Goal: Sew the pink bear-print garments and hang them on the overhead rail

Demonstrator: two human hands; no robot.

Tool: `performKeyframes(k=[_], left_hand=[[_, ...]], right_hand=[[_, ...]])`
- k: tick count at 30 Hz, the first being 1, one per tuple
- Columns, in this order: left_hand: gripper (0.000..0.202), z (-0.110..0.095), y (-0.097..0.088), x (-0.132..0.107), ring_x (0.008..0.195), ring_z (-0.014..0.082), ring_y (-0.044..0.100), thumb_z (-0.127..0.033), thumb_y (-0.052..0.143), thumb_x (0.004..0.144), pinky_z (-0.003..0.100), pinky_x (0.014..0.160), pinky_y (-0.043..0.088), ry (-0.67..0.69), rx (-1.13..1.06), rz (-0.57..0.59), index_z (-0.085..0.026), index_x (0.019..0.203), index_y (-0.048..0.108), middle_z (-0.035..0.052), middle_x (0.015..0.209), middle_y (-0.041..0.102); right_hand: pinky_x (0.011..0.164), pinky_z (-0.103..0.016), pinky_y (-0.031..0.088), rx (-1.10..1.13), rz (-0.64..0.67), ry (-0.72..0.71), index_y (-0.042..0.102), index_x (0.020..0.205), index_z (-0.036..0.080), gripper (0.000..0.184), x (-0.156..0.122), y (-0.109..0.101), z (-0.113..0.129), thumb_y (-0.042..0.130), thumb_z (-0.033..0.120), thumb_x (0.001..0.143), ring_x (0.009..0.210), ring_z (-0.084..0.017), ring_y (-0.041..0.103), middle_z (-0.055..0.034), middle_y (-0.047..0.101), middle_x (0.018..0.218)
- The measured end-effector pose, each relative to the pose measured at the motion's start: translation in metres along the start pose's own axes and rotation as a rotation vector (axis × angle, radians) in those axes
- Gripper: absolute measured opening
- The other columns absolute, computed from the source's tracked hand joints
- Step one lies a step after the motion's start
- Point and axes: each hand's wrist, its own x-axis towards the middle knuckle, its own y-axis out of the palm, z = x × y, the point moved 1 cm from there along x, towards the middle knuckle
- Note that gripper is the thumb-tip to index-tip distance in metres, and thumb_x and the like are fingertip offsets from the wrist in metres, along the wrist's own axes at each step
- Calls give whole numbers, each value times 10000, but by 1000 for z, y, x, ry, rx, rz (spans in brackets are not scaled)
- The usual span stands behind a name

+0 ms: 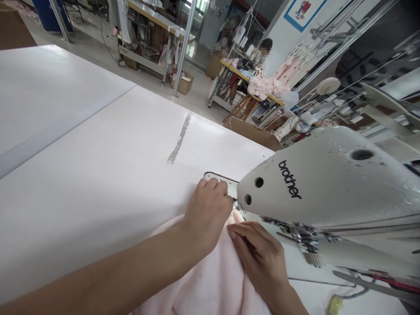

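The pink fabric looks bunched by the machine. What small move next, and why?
Probably smooth the pink fabric flat with your right hand, since it lies in folds under that hand, while your left hand rests by the metal plate under the sewing machine.

"Who's at the machine?"

"Bare hands at a white Brother sewing machine [323, 183]: left hand [206, 214] at the metal needle plate [220, 181], right hand [259, 258] gathering pale pink fleece [210, 275] on a white worktop [98, 153]."

"Behind?"

"A co-worker [264, 54] sits beside piled pink garments [262, 85]."
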Motion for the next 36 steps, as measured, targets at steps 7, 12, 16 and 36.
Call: performKeyframes(k=[7,12,16,36], left_hand=[[216,0,0,-3,772,190,454,-7,481,752,332,669,316,9,27,-32,-156,655,604,46,790,551],[206,-1,3,-3,769,198,452,-2,488,739,330,650,311,46,73,-64,-154,645,591,50,767,538],[216,-2,3,-2,759,201,454,9,483,728,329,636,306,57,107,-81,-154,616,568,52,741,524],[224,-3,3,-4,743,201,456,29,463,695,333,624,305,65,123,-89,-157,590,533,53,725,520]], right_hand=[[662,-260,473,-7,10,-6,609,946,204,168,1,-1,1,477,124,878,765,-159,571,-43,603,860],[669,-257,466,11,8,12,608,952,205,169,1,-1,1,480,123,876,769,-154,567,-36,600,858],[675,-261,472,7,8,-6,609,954,202,177,1,-1,1,478,117,873,768,-155,570,-37,601,864],[657,-269,461,13,8,-10,606,948,197,176,4,-1,2,475,106,872,754,-159,566,-41,595,845]])
